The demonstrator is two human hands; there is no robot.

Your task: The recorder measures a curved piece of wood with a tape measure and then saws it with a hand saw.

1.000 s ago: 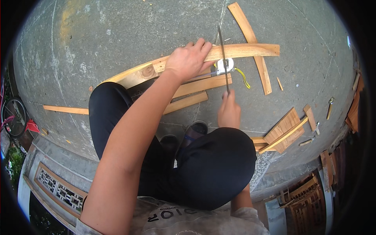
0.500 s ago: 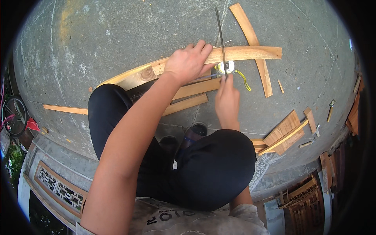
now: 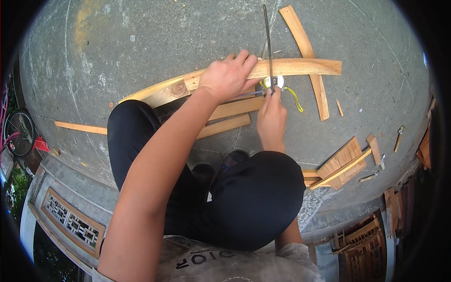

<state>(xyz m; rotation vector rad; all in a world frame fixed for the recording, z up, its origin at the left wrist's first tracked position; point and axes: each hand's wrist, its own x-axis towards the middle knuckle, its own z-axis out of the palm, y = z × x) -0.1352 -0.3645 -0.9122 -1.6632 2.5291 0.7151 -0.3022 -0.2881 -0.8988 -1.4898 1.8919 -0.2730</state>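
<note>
Marking seems to be the step in hand. The left hand (image 3: pixel 229 75) lies flat, fingers spread, pressing down the long curved wooden strip (image 3: pixel 300 66) on the concrete floor (image 3: pixel 141 42). The right hand (image 3: pixel 271 115) is closed on a thin metal blade (image 3: pixel 268 42) that stands across the strip, pointing toward 12 o'clock, just beside a small round tape measure (image 3: pixel 274 82). Next, I judge, the strip must stay pinned while the blade tracks straight. Loose slats (image 3: pixel 230 115) lie at 6 o'clock of the strip; another board (image 3: pixel 307 51) crosses it at 3 o'clock, crowding the right end.
</note>
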